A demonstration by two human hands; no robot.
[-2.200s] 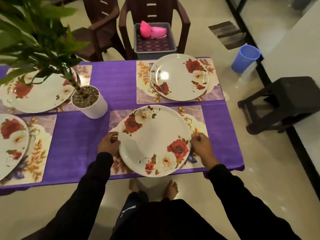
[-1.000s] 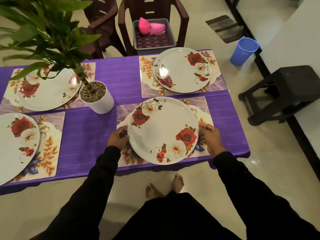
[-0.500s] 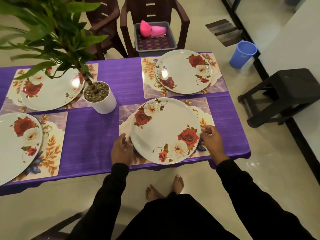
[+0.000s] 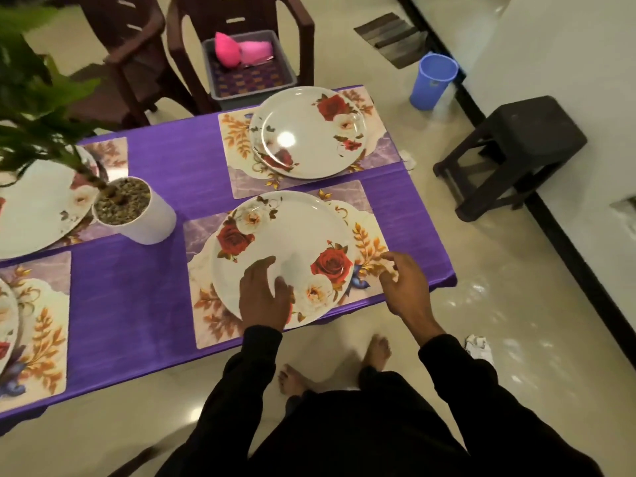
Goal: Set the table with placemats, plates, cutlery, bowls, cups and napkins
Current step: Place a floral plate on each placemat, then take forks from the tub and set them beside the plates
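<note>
The rose plate (image 4: 285, 256) sits on its placemat (image 4: 347, 215) at the desk's (image 4: 137, 297) near edge. Left hand (image 4: 263, 294) hovers released over the rim, right hand (image 4: 406, 287) loose and empty beside it, over the desk's corner.

White plate (image 4: 285, 256) with red roses — purple tablecloth (image 4: 137, 297), gold-leaf placemat (image 4: 368, 242), blue cup (image 4: 433, 80).

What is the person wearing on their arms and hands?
Long black sleeves cover both arms down to the wrists. The left hand and right hand are bare: no gloves, and no rings or watch that I can see.
</note>
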